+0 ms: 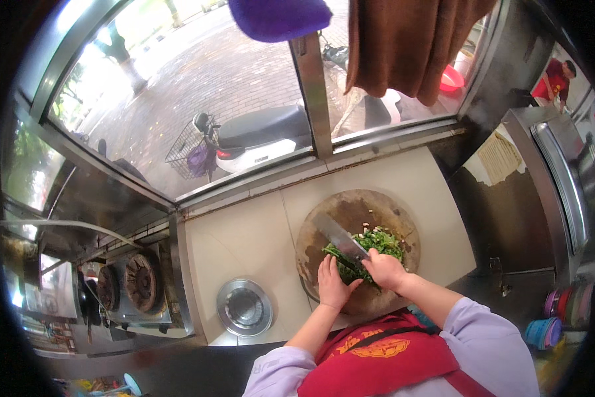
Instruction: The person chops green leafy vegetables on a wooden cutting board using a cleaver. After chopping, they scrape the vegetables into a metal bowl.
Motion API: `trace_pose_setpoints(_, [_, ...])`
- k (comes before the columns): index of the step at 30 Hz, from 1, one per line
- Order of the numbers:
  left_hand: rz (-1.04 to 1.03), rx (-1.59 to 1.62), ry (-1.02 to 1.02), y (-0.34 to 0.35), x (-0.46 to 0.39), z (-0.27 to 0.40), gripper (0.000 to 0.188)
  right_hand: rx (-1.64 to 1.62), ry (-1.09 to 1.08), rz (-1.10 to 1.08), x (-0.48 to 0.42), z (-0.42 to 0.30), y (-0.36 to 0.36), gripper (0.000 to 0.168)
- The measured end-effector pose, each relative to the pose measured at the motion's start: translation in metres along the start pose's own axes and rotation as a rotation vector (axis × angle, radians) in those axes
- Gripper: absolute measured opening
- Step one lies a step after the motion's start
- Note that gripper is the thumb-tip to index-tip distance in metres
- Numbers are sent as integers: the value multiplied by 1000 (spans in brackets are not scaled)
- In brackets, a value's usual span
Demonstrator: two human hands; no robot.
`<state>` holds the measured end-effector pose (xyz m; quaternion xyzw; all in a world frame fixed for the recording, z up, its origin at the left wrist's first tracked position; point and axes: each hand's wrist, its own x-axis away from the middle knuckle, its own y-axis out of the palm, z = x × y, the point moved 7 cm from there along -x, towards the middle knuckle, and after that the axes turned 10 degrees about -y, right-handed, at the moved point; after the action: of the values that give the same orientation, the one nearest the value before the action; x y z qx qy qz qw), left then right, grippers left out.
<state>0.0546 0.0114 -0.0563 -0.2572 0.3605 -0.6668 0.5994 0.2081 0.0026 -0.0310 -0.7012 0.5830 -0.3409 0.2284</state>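
Note:
My right hand (386,269) grips the handle of a wide-bladed cleaver (338,235), whose blade points up and to the left. Below the blade, my left hand (334,284) presses on uncut green leafy stems (348,272), fingers spread along them. To the right of the blade lies a heap of chopped greens (386,240), partly behind my right hand. A few pale bits are scattered at its upper edge. All of this rests on a thick round wooden chopping block (312,268) with dark wet patches. The cleaver's handle is hidden in my fist.
A shallow round metal bowl (245,307) stands on the tiled counter (228,248) to the left. Beyond a metal post are gas burners (142,283). Windows rise behind the counter, with a brown cloth (397,49) hanging there. At far right, a person in red (550,82) bends over.

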Motion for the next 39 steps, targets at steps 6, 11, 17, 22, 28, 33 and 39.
trace_pose_setpoints(6, [-175,-76,74,16,-13,-14,63,49,48,146,35,36,-35,26])
trace_pose_setpoints(11, [-132,244,-160,2,-42,-33,50,57,23,226,63,54,-46,25])
trace_pose_setpoints(17, [-74,119,96,24,-66,-4,43,25,31,271,76,59,-55,26])
trace_pose_setpoints(22, [-173,300,-221,38,-43,3,43,-54,28,316,71,66,-61,27])
trace_pose_setpoints(28, [-124,92,-91,42,3,53,93,-125,28,384,65,80,-73,27])
trace_pose_setpoints(33, [-47,-60,-80,56,-9,52,79,-82,7,346,69,87,-79,26])
trace_pose_setpoints(39, [-113,292,-145,29,-34,35,49,-92,0,284,68,91,-80,24])
